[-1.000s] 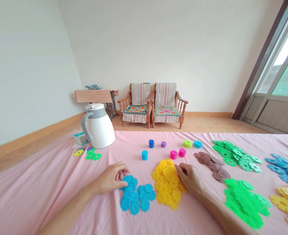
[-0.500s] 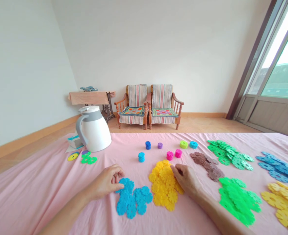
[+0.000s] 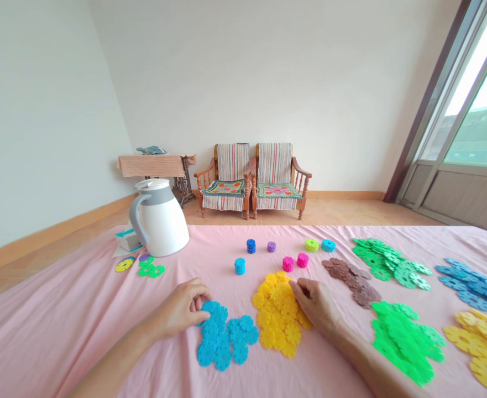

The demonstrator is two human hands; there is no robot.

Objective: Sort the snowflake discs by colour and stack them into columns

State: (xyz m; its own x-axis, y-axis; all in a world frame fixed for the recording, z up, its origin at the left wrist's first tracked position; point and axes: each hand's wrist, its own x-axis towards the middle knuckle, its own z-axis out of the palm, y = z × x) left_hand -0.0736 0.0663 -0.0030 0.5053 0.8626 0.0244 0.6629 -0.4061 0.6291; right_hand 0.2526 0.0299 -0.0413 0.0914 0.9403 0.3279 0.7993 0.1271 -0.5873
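My left hand [image 3: 187, 305] rests at the left edge of a pile of light-blue flower-shaped discs [image 3: 222, 340]. Its fingers curl loosely, with the thumb apart from them and touching the pile; nothing shows between them. On the other side, my right hand [image 3: 318, 305] lies against the right edge of a heap of yellow flower-shaped discs [image 3: 282, 318]. Its fingers are loosely bent, partly hidden behind the hand, and I see nothing held. Beyond the hands stand small stacks of discs, among them a light-blue stack [image 3: 240, 266] and a pink stack [image 3: 288, 264].
A white jug [image 3: 164, 224] stands at the back left, near loose green discs [image 3: 150, 269]. To the right lie brown discs [image 3: 351, 281], bright-green discs [image 3: 407, 340], dark-green discs [image 3: 384, 258], blue discs [image 3: 471, 284] and larger yellow discs [image 3: 483, 345] on the pink cloth [image 3: 143, 370].
Both hands stay in place beside the light-blue and yellow piles. The whole view has shifted very slightly; the discs and stacks lie as before.
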